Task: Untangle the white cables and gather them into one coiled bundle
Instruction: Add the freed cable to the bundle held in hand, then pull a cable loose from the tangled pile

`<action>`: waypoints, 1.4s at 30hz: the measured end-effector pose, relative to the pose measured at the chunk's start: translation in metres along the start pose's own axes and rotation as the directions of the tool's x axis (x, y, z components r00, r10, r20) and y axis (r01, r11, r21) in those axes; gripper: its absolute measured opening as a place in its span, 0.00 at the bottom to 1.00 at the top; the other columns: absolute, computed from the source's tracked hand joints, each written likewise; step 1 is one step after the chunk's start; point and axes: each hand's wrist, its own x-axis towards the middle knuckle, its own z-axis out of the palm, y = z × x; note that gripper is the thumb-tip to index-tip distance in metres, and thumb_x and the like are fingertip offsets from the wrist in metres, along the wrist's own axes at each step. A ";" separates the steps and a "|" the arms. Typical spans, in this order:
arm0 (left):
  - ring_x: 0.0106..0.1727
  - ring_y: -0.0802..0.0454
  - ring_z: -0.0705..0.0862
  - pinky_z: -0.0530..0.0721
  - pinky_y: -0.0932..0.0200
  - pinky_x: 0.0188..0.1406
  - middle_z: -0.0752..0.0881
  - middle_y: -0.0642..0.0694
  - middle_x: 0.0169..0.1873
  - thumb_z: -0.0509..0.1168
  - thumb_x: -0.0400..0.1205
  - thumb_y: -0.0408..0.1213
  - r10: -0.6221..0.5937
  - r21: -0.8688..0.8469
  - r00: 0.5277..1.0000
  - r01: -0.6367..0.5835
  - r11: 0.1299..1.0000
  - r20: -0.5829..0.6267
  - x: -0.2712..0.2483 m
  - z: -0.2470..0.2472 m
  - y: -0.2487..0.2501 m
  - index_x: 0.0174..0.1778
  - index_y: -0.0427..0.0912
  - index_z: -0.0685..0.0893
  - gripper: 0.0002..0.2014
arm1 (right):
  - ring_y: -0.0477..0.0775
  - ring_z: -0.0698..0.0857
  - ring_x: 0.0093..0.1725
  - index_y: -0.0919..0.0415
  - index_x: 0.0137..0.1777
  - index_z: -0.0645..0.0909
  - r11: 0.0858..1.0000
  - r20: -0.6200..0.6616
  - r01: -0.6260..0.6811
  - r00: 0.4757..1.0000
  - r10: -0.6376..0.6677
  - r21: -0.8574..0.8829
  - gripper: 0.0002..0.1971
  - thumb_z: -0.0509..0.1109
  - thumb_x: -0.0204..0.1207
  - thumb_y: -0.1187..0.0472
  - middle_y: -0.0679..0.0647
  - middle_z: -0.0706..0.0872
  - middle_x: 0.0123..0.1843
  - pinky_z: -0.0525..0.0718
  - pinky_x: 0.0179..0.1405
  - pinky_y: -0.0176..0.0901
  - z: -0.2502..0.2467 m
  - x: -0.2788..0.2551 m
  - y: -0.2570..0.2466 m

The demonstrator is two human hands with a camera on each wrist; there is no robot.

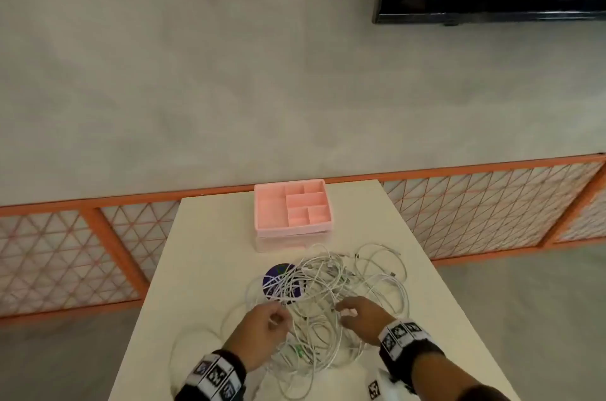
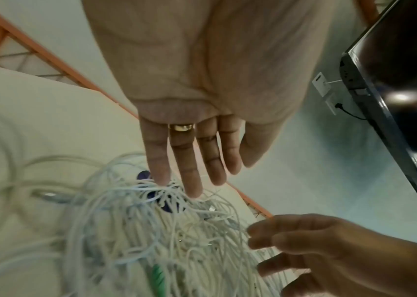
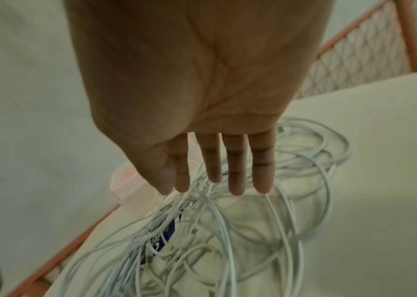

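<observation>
While the white cables (image 1: 328, 299) sprawl loose across the near half of the counter (image 1: 203, 236), the task looks barely begun: no strand is freed, no coil formed. With loops running every way, the heap has no single heading, though it spreads widest from 8 o'clock to 2 o'clock. At its 12 o'clock sits a pink tray (image 1: 292, 208); a dark disc (image 1: 278, 276) lies underneath. Each grip is slack-fingered, the left hand (image 1: 265, 331) and right hand (image 1: 364, 318) just touching strands.
</observation>
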 end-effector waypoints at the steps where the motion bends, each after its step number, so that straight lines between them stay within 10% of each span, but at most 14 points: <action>1: 0.39 0.61 0.86 0.83 0.67 0.42 0.89 0.52 0.42 0.67 0.83 0.39 0.013 -0.005 1.000 -0.013 1.000 -0.020 0.006 0.001 0.004 0.45 0.52 0.86 0.04 | 0.51 0.76 0.74 0.48 0.73 0.78 0.999 0.027 -0.030 0.999 0.029 0.021 0.20 0.67 0.81 0.54 0.49 0.75 0.74 0.71 0.70 0.37 0.006 0.007 0.000; 6: 0.50 0.66 0.84 0.78 0.75 0.44 0.87 0.61 0.51 0.64 0.85 0.37 0.084 0.014 0.993 -0.083 0.996 -0.078 0.021 -0.006 0.031 0.52 0.56 0.84 0.07 | 0.49 0.83 0.64 0.48 0.58 0.86 0.999 0.030 -0.028 0.999 0.027 0.031 0.11 0.69 0.78 0.58 0.49 0.85 0.65 0.79 0.69 0.43 0.018 0.011 -0.018; 9: 0.60 0.68 0.83 0.81 0.67 0.57 0.86 0.64 0.57 0.63 0.85 0.33 0.160 -0.025 0.981 -0.163 0.986 -0.106 0.029 -0.015 0.042 0.58 0.61 0.83 0.15 | 0.45 0.87 0.39 0.51 0.39 0.84 0.971 -0.103 0.168 0.983 -0.151 0.172 0.16 0.61 0.74 0.72 0.48 0.88 0.40 0.88 0.51 0.49 -0.003 0.000 -0.049; 12: 0.72 0.65 0.77 0.76 0.60 0.71 0.81 0.64 0.69 0.61 0.85 0.40 0.288 -0.053 0.952 -0.294 0.954 -0.103 0.039 -0.023 0.058 0.71 0.63 0.78 0.19 | 0.50 0.85 0.32 0.55 0.39 0.81 0.895 -0.102 0.358 0.934 -0.343 0.265 0.14 0.59 0.73 0.73 0.53 0.85 0.35 0.84 0.37 0.44 -0.047 -0.021 -0.097; 17: 0.58 0.55 0.85 0.79 0.61 0.63 0.89 0.52 0.51 0.55 0.88 0.48 0.400 -0.214 0.894 -0.439 0.873 -0.203 0.050 -0.045 0.101 0.57 0.47 0.84 0.14 | 0.45 0.79 0.32 0.59 0.42 0.79 0.813 -0.215 0.545 0.835 -0.506 0.205 0.12 0.61 0.76 0.77 0.56 0.85 0.37 0.78 0.37 0.37 -0.128 -0.043 -0.154; 21: 0.42 0.44 0.84 0.81 0.49 0.53 0.83 0.53 0.32 0.53 0.88 0.45 0.398 -0.168 0.893 -0.434 0.885 -0.211 0.063 -0.055 0.098 0.44 0.43 0.81 0.15 | 0.41 0.78 0.30 0.57 0.42 0.77 0.708 -0.502 0.690 0.672 -0.545 0.154 0.18 0.59 0.73 0.83 0.57 0.85 0.37 0.75 0.32 0.31 -0.190 -0.057 -0.184; 29: 0.32 0.41 0.83 0.84 0.51 0.41 0.78 0.47 0.26 0.54 0.91 0.39 0.167 -0.361 0.965 -0.233 0.903 -0.204 0.058 -0.057 0.062 0.43 0.37 0.80 0.16 | 0.45 0.78 0.28 0.58 0.50 0.80 0.544 -0.854 0.830 0.370 -0.367 0.126 0.15 0.62 0.75 0.80 0.59 0.88 0.39 0.75 0.29 0.36 -0.272 -0.077 -0.200; 42: 0.26 0.52 0.68 0.81 0.53 0.30 0.71 0.45 0.29 0.53 0.89 0.32 -0.036 -0.834 0.992 -0.082 0.546 -0.121 0.036 -0.085 0.096 0.63 0.32 0.87 0.17 | 0.48 0.80 0.26 0.65 0.53 0.87 0.799 -0.736 0.483 0.673 -0.076 0.359 0.12 0.64 0.78 0.76 0.57 0.90 0.39 0.78 0.27 0.37 -0.232 -0.022 -0.113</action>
